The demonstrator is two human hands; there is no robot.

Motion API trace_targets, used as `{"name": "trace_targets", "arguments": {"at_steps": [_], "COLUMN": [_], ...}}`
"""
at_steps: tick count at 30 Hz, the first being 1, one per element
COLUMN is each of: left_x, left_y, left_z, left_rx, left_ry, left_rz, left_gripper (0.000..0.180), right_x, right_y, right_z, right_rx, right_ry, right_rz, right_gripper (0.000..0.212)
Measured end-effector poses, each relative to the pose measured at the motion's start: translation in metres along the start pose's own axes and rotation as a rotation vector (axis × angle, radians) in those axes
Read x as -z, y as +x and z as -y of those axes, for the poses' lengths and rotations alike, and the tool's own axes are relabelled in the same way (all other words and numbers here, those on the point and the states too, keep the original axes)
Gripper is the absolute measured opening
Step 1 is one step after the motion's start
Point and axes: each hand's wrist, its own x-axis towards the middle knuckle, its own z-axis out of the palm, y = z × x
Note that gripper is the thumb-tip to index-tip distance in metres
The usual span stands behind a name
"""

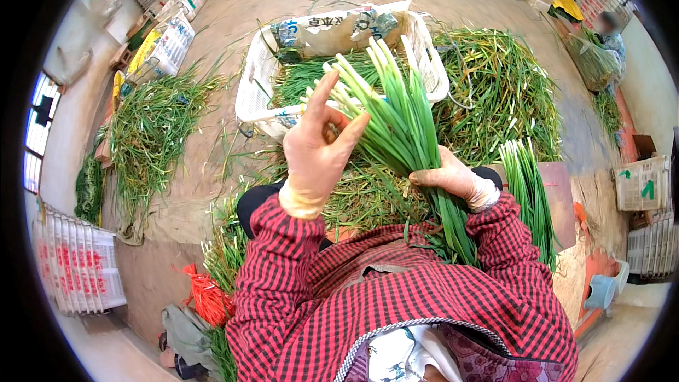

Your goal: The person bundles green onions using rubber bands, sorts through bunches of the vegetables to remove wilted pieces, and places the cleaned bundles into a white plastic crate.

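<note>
A bunch of Chinese chives (407,131), with pale white stem ends and long green leaves, slants up in front of my chest. My right hand (453,177) is closed round its leafy middle; the leaf tips hang down over my lap. Close to the white ends, my left hand (318,141) is raised with index finger and thumb apart and the other fingers curled. I see nothing held in it. Both hands appear to wear thin pale gloves. Another sheaf of chives (527,198) lies beside my right forearm. Beyond the hands stands a white plastic basket (244,95) with green leaves inside.
Heaps of loose leaves lie right of the basket (495,92), at the left (159,127) and before my knees. Red plastic twine (210,297) sits by my left elbow. White crates (78,262) stand along the left wall. A person (612,46) is at the far right.
</note>
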Motion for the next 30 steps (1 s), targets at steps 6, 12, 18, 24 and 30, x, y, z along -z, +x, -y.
{"name": "trace_targets", "arguments": {"at_steps": [6, 12, 18, 24, 30], "left_x": [-0.021, -0.037, -0.012, -0.005, 0.009], "left_y": [0.004, -0.056, -0.019, -0.019, -0.001], "left_z": [0.030, 0.021, -0.005, 0.036, 0.042], "left_rx": [0.064, 0.338, -0.263, 0.027, 0.420], "left_ry": [-0.235, -0.592, -0.058, 0.006, -0.378], "left_rz": [0.043, 0.816, -0.013, -0.098, 0.003], "left_gripper": [0.016, 0.013, 0.031, 0.028, 0.031], "right_x": [-0.013, 0.000, -0.004, -0.003, -0.011], "right_y": [0.002, 0.000, -0.007, -0.012, -0.011], "right_z": [-0.002, -0.007, -0.008, -0.021, -0.022], "right_rx": [0.004, 0.065, -0.007, -0.038, -0.056], "right_ry": [0.008, 0.214, 0.200, 0.315, 0.289], "right_rz": [0.023, -0.051, 0.001, 0.005, -0.002], "right_gripper": [0.049, 0.052, 0.057, 0.065, 0.066]}}
